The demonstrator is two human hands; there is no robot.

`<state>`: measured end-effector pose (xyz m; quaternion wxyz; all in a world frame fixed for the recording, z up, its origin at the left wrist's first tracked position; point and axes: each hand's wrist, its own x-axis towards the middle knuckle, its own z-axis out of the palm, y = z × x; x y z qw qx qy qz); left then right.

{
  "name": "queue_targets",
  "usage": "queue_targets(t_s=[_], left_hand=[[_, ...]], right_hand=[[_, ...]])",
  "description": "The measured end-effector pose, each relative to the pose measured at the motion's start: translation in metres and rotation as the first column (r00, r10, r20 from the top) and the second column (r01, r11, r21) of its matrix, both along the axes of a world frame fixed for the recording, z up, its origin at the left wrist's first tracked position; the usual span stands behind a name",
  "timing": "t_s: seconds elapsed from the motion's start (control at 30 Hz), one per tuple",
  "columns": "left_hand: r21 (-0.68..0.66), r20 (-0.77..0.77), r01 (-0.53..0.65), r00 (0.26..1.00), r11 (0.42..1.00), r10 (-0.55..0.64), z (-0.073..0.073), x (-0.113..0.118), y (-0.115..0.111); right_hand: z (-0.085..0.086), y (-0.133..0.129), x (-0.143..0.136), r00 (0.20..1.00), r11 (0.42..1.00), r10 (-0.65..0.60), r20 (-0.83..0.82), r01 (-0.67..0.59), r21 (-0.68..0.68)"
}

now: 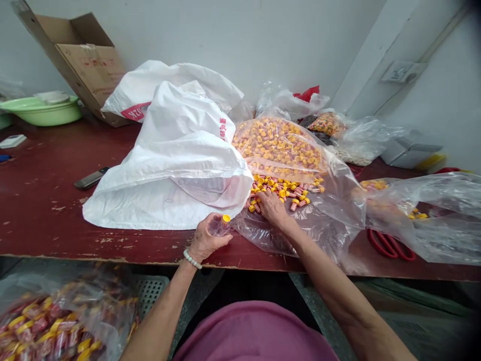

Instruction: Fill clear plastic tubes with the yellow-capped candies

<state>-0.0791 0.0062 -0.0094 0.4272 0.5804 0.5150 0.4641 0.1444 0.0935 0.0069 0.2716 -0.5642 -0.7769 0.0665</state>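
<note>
My left hand (207, 237) is wrapped round some small clear plastic cups (218, 228) near the table's front edge. A yellow-capped little bottle (226, 219) shows at the rim of one of them. My right hand (271, 206) reaches into a heap of small yellow-capped bottles (296, 193) with red-and-white bodies, at the mouth of a large clear plastic bag (330, 210). Its fingertips are among the bottles, and whatever they pinch is hidden. Beside my left hand lies a big white woven sack (158, 180), its opening turned toward the heap.
A phone (91, 178) lies left of the sack. Red-handled scissors (391, 245) are at the right, near another clear bag (443, 215). At the back left stand a cardboard box (90, 70) and a green basin (45, 113). Bagged larger yellow-capped containers (48, 331) sit below the table.
</note>
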Motion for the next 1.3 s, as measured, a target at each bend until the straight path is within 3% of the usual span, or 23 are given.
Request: queue_targets(t_s=[0.1,0.17,0.23,0.33,0.4,0.5,0.63,0.73,0.83,0.9,0.97,1.03,1.13,1.2,1.3], left_hand=[[-0.013,0.018,0.000,1.000,1.000,0.000,0.000,0.000,0.000],[-0.023,0.054,0.008,0.999,1.000,-0.006,-0.001,-0.001,0.001],[-0.035,0.088,0.016,0.996,0.999,-0.012,-0.001,-0.001,0.002],[-0.026,0.040,0.022,0.999,0.999,-0.021,0.003,-0.002,0.002],[0.000,-0.033,0.015,0.999,1.000,-0.015,0.007,-0.002,0.001],[0.044,-0.079,0.003,0.997,0.999,0.001,0.010,-0.002,0.001],[0.084,-0.062,0.022,0.998,0.996,-0.017,0.004,-0.003,0.003],[0.095,-0.050,0.033,0.998,0.995,-0.029,0.001,-0.004,0.003],[0.082,-0.046,0.020,0.999,0.996,-0.016,0.003,-0.004,0.003],[0.064,-0.051,-0.005,0.999,0.998,0.009,0.004,-0.003,0.003],[0.054,-0.045,-0.026,0.999,0.998,0.029,0.004,-0.002,0.003],[0.056,-0.033,-0.030,0.999,0.998,0.032,0.003,-0.002,0.003],[0.045,-0.021,-0.028,0.999,0.999,0.029,0.003,-0.001,0.003],[0.027,0.003,-0.022,1.000,0.999,0.022,0.004,-0.001,0.002],[0.013,0.020,-0.009,1.000,1.000,0.008,0.004,-0.001,0.002]], right_hand=[[0.001,0.003,0.004,0.999,1.000,0.004,-0.047,-0.004,-0.002],[0.009,-0.008,-0.001,0.995,1.000,-0.020,-0.095,0.022,0.018],[0.019,-0.027,-0.011,0.966,1.000,0.025,-0.257,-0.026,-0.003],[0.028,-0.060,-0.036,0.774,0.973,0.160,-0.612,-0.230,-0.037],[0.028,-0.075,-0.051,0.685,0.958,0.179,-0.706,-0.285,-0.033],[0.020,-0.084,-0.061,0.736,0.966,0.182,-0.652,-0.258,-0.022],[0.014,-0.087,-0.058,0.835,0.931,0.363,-0.413,-0.339,0.134],[0.015,-0.093,-0.055,0.872,0.909,0.415,-0.260,-0.382,0.169],[0.017,-0.093,-0.052,0.871,0.902,0.432,-0.236,-0.408,0.143],[0.016,-0.082,-0.045,0.871,0.922,0.386,-0.303,-0.357,0.146],[0.012,-0.063,-0.036,0.912,0.974,0.221,-0.345,-0.188,0.126],[0.005,-0.041,-0.025,0.963,0.998,0.045,-0.264,-0.030,0.057],[-0.005,-0.014,-0.012,0.994,0.998,0.029,-0.106,-0.034,-0.050],[-0.005,-0.006,-0.006,0.992,0.996,0.046,-0.114,-0.055,-0.072],[0.006,-0.011,-0.007,0.985,0.998,-0.021,-0.169,0.009,-0.069]])
